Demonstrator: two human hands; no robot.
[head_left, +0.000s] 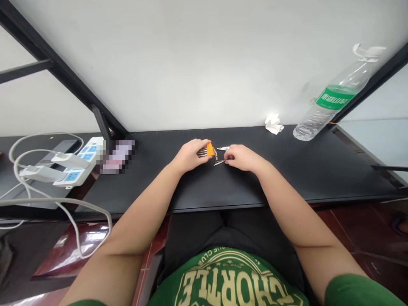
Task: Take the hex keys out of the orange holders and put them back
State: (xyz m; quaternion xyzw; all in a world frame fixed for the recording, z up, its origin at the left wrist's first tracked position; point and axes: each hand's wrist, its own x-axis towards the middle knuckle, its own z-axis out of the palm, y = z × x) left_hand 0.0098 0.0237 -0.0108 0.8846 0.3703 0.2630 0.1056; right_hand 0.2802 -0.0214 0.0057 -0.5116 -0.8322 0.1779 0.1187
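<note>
Near the middle of the black table [149, 170], my left hand [190, 156] grips a small orange plastic holder [210, 149] between thumb and fingers. Several thin metal rods stick out of the holder toward my palm, and a short metal piece [216, 154] shows on its right side. Just to the right, my right hand [241, 157] is closed, fingertips pinched on a thin metal rod [219, 162] low over the table. More slim metal rods [223, 148] lie beside the fingers of that hand. Their exact kind is too small to tell.
A plastic bottle [334, 97] with a green label stands at the back right, beside a crumpled tissue [274, 124]. To the left are a blurred-out phone-like object [117, 157], a white power strip [84, 163] with plugged-in chargers, and looping white cables [76, 229]. A white wall rises behind.
</note>
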